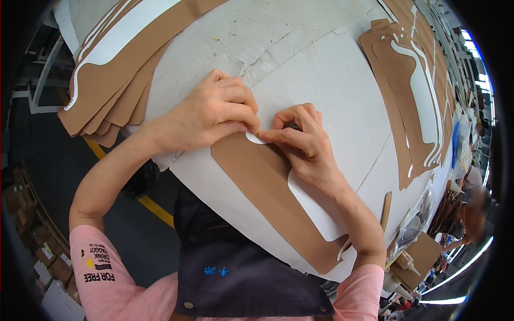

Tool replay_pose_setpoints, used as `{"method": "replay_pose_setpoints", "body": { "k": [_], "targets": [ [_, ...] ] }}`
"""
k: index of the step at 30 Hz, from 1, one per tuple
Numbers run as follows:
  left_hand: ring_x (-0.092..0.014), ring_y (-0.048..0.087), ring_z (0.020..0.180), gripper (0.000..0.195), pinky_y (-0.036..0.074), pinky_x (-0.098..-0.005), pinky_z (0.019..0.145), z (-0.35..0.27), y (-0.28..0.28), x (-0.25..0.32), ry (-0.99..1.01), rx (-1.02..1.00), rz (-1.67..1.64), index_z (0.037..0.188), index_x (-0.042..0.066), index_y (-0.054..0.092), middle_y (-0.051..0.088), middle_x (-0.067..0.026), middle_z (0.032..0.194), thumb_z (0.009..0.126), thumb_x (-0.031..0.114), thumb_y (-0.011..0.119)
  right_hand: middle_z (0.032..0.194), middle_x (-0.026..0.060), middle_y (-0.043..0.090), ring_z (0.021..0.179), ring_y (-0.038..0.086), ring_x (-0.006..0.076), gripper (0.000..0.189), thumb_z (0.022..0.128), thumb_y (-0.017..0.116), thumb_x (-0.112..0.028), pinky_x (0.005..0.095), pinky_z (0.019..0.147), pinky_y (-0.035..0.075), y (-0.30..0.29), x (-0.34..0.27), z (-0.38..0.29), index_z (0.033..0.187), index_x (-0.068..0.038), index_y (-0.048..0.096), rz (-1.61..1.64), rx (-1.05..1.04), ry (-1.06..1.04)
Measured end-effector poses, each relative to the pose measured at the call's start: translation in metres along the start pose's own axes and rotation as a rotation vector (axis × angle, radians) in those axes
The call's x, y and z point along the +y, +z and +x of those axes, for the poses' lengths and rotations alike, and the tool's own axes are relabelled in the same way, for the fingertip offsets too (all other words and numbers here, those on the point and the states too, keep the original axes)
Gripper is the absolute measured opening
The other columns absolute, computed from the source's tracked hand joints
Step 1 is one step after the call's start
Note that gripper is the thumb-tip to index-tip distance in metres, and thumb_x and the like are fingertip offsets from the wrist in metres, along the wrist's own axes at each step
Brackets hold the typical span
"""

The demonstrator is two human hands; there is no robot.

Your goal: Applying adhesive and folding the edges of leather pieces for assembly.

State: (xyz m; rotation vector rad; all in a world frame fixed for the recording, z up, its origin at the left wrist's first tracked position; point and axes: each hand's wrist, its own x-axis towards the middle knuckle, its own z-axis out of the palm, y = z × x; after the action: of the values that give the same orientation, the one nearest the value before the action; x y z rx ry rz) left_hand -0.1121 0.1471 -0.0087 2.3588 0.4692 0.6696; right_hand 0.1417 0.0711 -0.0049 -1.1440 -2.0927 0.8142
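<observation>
A long brown sheet piece point(257, 180) with a white patch point(313, 204) along one side lies slantwise on the pale work table in front of me. My left hand point(225, 112) pinches the far end of this piece between thumb and fingers. Close beside it, almost touching its fingertips, my right hand point(305, 140) pinches the same end near a small rounded white area point(257, 139). What lies between the fingertips is too small to tell. The right hand and forearm cover part of the piece.
Fanned brown pieces with white shapes point(116, 88) lie at the upper left, overhanging the table edge. Another stack point(401, 92) lies at the right. Near the right edge are a wooden stick point(386, 210), clear plastic bags and a nozzle bottle point(405, 261). People are beyond.
</observation>
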Motion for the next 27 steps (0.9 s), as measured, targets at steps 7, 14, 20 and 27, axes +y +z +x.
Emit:
{"method": "replay_pose_setpoints", "body": {
  "k": [7, 14, 20, 27],
  "targets": [
    [-0.028, 0.062, 0.102, 0.024, 0.049, -0.0413, 0.089, -0.019, 0.012, 0.028, -0.028, 0.238, 0.196, 0.100, 0.007, 0.072, 0.066, -0.0064, 0.106, 0.079, 0.007, 0.083, 0.102, 0.0028, 0.059, 0.102, 0.053, 0.0246, 0.031, 0.082, 0.071, 0.008, 0.0386, 0.091, 0.036, 0.002, -0.001, -0.002, 0.105, -0.011, 0.081, -0.019, 0.020, -0.016],
    [-0.027, 0.066, 0.104, 0.045, 0.055, -0.0407, 0.085, -0.036, 0.033, 0.055, -0.003, 0.236, 0.478, 0.113, 0.000, 0.076, 0.072, -0.0077, 0.118, 0.071, 0.012, 0.086, 0.105, 0.0032, 0.060, 0.105, 0.053, 0.0237, 0.034, 0.082, 0.069, 0.010, 0.0391, 0.093, 0.036, 0.006, -0.008, -0.004, 0.108, -0.009, 0.080, -0.038, 0.030, 0.004],
    [-0.027, 0.067, 0.104, 0.041, 0.056, -0.0397, 0.083, -0.035, 0.036, 0.055, -0.037, 0.267, 0.486, 0.109, 0.002, 0.076, 0.072, -0.0064, 0.115, 0.071, 0.011, 0.086, 0.107, 0.0035, 0.061, 0.106, 0.055, 0.0245, 0.038, 0.081, 0.069, 0.010, 0.0401, 0.096, 0.037, 0.006, -0.007, -0.005, 0.112, -0.009, 0.080, -0.059, 0.017, -0.038],
    [-0.028, 0.068, 0.103, 0.038, 0.056, -0.0403, 0.082, -0.034, 0.036, 0.056, -0.068, 0.272, 0.470, 0.108, 0.003, 0.075, 0.072, -0.0067, 0.114, 0.072, 0.010, 0.086, 0.110, 0.0073, 0.062, 0.110, 0.058, 0.0284, 0.044, 0.074, 0.070, 0.006, 0.0451, 0.097, 0.041, 0.013, -0.007, -0.008, 0.116, -0.005, 0.077, -0.253, 0.061, -0.214]
  ]
}}
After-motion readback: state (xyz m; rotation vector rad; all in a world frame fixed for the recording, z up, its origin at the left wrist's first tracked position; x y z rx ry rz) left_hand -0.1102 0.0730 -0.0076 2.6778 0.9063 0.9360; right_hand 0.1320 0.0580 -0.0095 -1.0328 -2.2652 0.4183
